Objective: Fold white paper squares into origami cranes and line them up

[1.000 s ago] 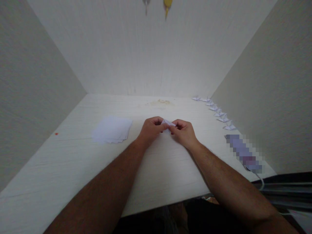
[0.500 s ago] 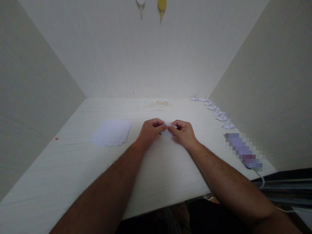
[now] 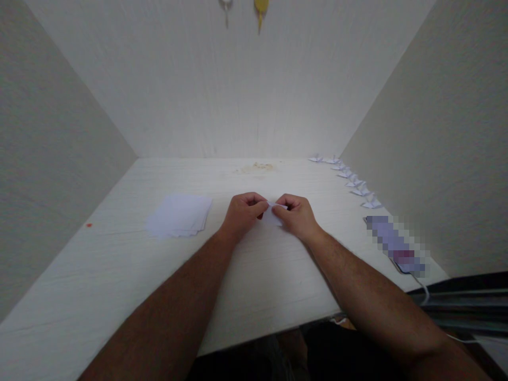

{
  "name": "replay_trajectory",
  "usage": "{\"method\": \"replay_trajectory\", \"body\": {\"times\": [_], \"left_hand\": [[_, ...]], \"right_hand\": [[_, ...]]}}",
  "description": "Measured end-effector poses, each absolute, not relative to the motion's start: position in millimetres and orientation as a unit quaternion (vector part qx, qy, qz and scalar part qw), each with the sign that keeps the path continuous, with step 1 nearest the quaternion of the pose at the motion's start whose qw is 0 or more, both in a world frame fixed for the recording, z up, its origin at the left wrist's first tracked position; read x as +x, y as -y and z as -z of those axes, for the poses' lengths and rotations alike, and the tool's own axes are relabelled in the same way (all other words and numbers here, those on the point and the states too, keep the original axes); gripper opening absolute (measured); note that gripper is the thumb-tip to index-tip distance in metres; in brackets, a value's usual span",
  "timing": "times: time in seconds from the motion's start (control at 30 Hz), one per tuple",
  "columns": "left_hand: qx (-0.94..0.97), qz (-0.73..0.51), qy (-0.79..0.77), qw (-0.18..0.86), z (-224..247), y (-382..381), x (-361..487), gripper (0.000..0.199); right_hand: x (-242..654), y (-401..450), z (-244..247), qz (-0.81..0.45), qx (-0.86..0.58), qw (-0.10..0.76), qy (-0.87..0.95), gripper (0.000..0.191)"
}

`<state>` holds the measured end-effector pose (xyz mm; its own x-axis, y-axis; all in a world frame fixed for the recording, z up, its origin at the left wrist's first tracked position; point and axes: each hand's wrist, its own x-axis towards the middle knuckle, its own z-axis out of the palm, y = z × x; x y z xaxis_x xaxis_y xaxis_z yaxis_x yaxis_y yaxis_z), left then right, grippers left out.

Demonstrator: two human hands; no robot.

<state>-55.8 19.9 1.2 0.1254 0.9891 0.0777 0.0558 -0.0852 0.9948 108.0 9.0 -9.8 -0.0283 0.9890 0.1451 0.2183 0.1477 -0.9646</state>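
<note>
Between my two hands is a small folded piece of white paper (image 3: 272, 216), held just above the middle of the table. My left hand (image 3: 246, 212) pinches its left side between thumb and curled fingers. On its right, my right hand (image 3: 294, 211) grips the paper the same way, thumb on top. The fingers cover part of the paper, so its exact folds are hard to make out. A stack of white paper sheets (image 3: 180, 214) lies to the left of my left hand, its edges slightly uneven.
Several folded white paper cranes (image 3: 371, 203) stand in a row along the right wall. Nearer me lies a phone (image 3: 395, 246), its screen blurred out, with a white cable (image 3: 425, 291). Two hooks, one yellow (image 3: 261, 6), hang on the back wall. The white table (image 3: 254, 301) ends close to my body.
The two hands stay in nearly the same place, with the thumbs and fingers shifting slightly on the paper. The whole view has moved a little.
</note>
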Motion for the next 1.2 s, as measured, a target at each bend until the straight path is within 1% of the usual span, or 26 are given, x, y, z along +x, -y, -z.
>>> {"method": "replay_trajectory", "body": {"times": [0.13, 0.23, 0.33, 0.67, 1.0, 1.2], "left_hand": [[0.549, -0.478, -0.445, 0.522, 2.0, -20.4, -54.8, 0.017], [0.536, -0.473, -0.422, 0.558, 4.5, -21.1, -54.4, 0.025], [0.527, -0.473, -0.436, 0.556, 4.3, -21.5, -53.6, 0.03], [0.556, -0.485, -0.45, 0.504, 2.6, -20.7, -52.3, 0.019], [0.55, -0.493, -0.448, 0.504, 5.7, -20.1, -48.7, 0.02], [0.556, -0.507, -0.435, 0.495, 6.4, -21.5, -48.2, 0.019]], "right_hand": [[105.4, -7.3, 7.7, -0.39, -0.521, 0.48, 0.588, 0.018], [103.2, -5.8, 7.0, -0.364, -0.527, 0.488, 0.593, 0.023], [102.1, -4.8, 7.7, -0.345, -0.53, 0.483, 0.606, 0.028], [103.7, -5.5, 9.9, -0.336, -0.532, 0.472, 0.618, 0.031], [102.9, -7.0, 9.1, -0.377, -0.534, 0.471, 0.592, 0.031], [101.8, -7.7, 11.4, -0.367, -0.547, 0.463, 0.593, 0.033]]}}
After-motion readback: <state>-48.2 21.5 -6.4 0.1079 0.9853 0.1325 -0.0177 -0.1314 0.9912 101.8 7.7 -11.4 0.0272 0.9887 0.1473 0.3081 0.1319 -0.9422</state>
